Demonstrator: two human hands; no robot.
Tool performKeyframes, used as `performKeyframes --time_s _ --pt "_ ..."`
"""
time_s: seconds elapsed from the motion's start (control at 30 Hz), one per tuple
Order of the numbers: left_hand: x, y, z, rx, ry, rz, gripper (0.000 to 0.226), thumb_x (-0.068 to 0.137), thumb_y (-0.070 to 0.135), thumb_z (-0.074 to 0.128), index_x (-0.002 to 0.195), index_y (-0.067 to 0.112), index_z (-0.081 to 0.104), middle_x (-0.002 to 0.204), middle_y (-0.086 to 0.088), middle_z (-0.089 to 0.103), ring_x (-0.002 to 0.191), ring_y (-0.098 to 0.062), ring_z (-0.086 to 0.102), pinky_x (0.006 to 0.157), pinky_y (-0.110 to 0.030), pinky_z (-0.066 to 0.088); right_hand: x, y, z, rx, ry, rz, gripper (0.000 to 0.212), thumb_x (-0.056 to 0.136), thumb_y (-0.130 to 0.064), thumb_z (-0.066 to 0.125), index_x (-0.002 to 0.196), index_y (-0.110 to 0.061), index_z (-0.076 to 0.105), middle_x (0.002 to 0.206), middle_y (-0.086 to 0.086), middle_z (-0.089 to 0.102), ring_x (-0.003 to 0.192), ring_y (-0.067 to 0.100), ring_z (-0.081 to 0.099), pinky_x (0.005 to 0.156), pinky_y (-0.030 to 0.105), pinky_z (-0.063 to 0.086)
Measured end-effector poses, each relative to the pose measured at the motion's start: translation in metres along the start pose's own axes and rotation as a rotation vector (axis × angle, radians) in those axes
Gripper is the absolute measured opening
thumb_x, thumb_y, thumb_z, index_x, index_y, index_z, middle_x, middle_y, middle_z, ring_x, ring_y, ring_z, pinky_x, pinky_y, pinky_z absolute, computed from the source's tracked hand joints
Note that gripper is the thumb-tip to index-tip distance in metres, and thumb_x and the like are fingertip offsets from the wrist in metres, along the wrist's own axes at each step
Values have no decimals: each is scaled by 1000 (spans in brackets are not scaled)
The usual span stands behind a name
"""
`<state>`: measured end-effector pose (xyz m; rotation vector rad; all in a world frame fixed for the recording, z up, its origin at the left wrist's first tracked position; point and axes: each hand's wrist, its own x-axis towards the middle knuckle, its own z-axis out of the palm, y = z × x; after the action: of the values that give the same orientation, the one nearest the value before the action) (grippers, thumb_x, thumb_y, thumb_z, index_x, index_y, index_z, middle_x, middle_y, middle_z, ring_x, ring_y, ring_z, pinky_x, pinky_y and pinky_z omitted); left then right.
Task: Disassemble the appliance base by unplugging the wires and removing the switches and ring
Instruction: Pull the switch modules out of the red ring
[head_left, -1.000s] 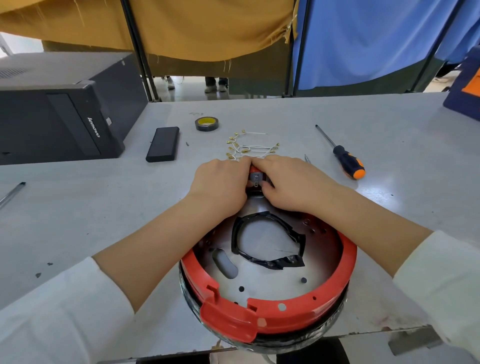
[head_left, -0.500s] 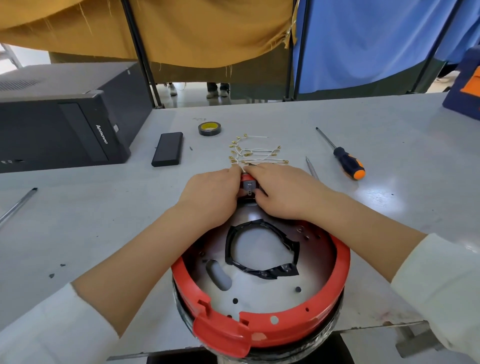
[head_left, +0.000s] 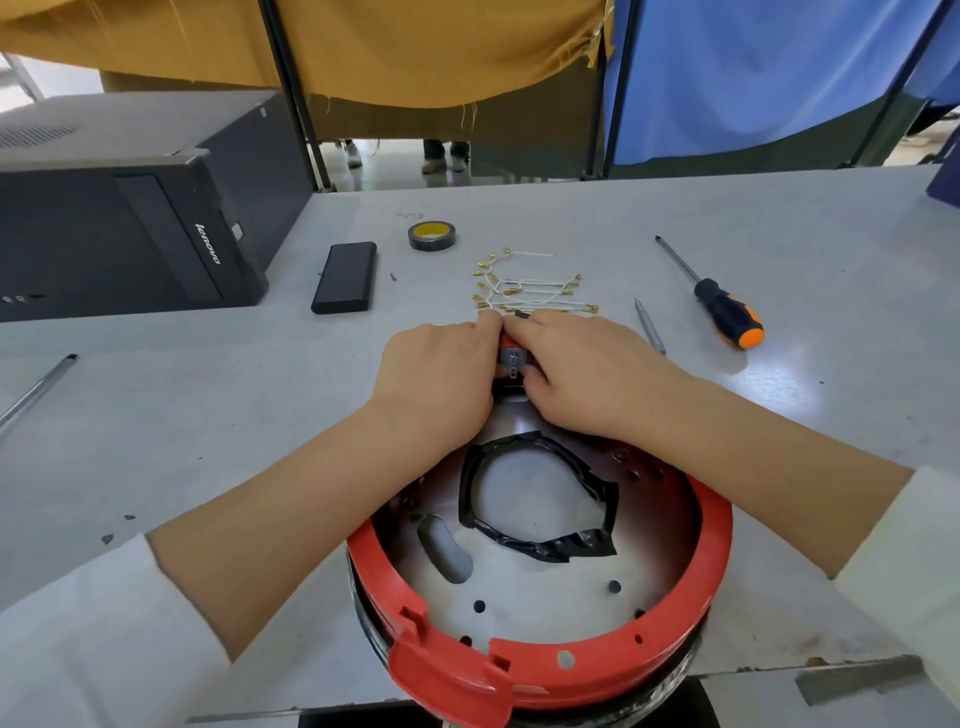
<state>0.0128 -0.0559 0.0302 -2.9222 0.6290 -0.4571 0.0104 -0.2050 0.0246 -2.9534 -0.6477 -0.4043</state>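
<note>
Switch (head_left: 513, 358) at the far rim of the red ring (head_left: 561, 670), pinched between the curled fingers of the left hand (head_left: 441, 376) and right hand (head_left: 582, 371). Unplugged wires (head_left: 530, 291) lie on the worktop (head_left: 208, 395) just beyond the fingertips.

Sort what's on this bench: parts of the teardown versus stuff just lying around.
Job:
appliance base
red ring
switch, gripped by left hand and right hand
unplugged wires
screwdriver

Lying about:
tape roll
black slab
computer case
rod at the left edge
</note>
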Motion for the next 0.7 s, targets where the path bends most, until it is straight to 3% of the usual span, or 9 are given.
performKeyframes --time_s 0.23,0.4,0.53,0.7 --pt "2 2 0 8 -10 -23 22 87 14 44 109 17 41 98 -3 63 85 -31 61 45 -30 16 1 -2 -7 9 -48 6 44 90 -19 42 134 -21 42 110 5 55 100 31 57 76 39 48" --pt "4 -5 2 -125 -37 5 15 95 25 42 108 17 43 106 -3 62 92 -30 60 58 -32 27 -1 -5 -12 60 -105 25 41 91 -21 42 131 -21 43 116 3 52 104 27 55 85 41 48" --pt "8 -11 4 -272 -113 13 28 94 41 48 107 16 45 108 -8 62 97 -31 58 66 -32 32 1 -4 -13 51 -131 49 33 93 -24 40 123 -14 45 114 7 44 96 31 56 78 41 47" --pt "12 -11 7 -247 -80 3 25 93 39 49 109 19 47 109 -9 63 98 -32 57 66 -32 31 2 -2 -8 -20 -121 17 35 91 -26 36 125 -18 40 121 8 56 104 32 57 83 42 47"
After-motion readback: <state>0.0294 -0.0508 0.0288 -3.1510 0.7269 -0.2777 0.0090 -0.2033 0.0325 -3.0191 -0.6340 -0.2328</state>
